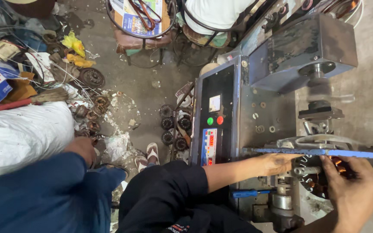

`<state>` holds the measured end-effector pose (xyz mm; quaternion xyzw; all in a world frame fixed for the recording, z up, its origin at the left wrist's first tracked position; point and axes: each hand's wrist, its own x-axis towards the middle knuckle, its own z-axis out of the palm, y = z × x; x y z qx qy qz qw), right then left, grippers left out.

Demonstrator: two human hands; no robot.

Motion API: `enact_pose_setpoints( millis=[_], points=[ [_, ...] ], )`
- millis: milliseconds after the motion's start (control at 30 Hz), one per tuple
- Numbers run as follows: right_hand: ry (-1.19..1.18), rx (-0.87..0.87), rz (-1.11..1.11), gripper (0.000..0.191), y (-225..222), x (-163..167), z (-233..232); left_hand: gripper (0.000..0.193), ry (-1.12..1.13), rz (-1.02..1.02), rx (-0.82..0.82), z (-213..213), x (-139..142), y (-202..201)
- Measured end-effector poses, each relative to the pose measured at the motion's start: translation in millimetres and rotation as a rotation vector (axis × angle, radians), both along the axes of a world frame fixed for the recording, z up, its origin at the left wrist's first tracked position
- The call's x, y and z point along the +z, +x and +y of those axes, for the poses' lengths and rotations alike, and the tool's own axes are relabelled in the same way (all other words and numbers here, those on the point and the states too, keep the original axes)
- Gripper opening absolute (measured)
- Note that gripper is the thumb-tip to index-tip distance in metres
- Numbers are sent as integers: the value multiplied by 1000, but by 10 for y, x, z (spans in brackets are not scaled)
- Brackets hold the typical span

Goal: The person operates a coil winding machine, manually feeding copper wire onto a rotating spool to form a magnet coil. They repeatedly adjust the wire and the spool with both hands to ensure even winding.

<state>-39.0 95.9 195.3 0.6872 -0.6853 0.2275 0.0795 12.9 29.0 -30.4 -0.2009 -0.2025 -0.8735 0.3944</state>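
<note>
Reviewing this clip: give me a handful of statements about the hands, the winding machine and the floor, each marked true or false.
1. The right hand rests on a round stator with copper windings. True.
2. The left hand is pressing the green button. False: it lies by the machine's shaft area, under the blue bar, well away from the buttons.
3. A green and a red button sit side by side on the black control panel. True.
4. The floor left of the machine holds only a broom. False: scrap parts, papers and round cores lie there.
</note>
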Motion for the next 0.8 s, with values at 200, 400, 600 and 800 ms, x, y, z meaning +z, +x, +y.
enact_pose_setpoints(
  millis=[200,400,600,800],
  points=[
    [-7,0,-2,24,-90,-69,-19,130,47,80,30,-32,42,-20],
    [-22,9,-17,23,-122,-104,-21,132,3,28,29,-26,91,40],
    [-3,7,-40,24,-116,-87,-6,142,55,-22,6,-36,191,86],
    [-1,1,2,24,-103,-64,-13,145,87,-15,-53,-50,331,173]
  ],
)
